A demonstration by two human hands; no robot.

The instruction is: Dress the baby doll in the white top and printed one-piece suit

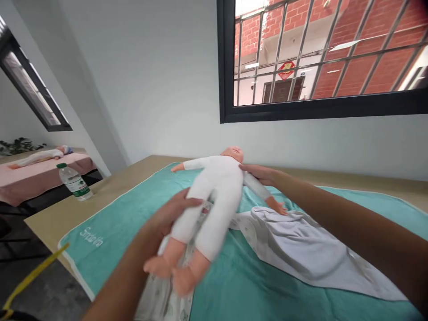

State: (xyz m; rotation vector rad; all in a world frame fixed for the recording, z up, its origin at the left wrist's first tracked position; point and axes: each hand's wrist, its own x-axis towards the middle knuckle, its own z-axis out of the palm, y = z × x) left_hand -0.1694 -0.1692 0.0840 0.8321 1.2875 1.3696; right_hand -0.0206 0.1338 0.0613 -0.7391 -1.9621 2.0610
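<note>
A baby doll (217, 191) in a white bodysuit lies face up on a teal towel (261, 285), head toward the wall. My left hand (174, 211) curls around the doll's hip and thigh from the left. My right hand (259, 174) reaches over and grips the doll at its shoulder and upper arm. A patterned white cloth (167, 290) lies under the doll's legs and bare feet. A larger white cloth (307, 249) lies crumpled on the towel to the doll's right.
The towel covers a tan table (110, 187) against a white wall under a barred window (321, 53). A water bottle (74, 182) stands at the table's left edge. Another doll (40, 157) lies on a pink-covered table far left. A yellow strap (30, 278) hangs lower left.
</note>
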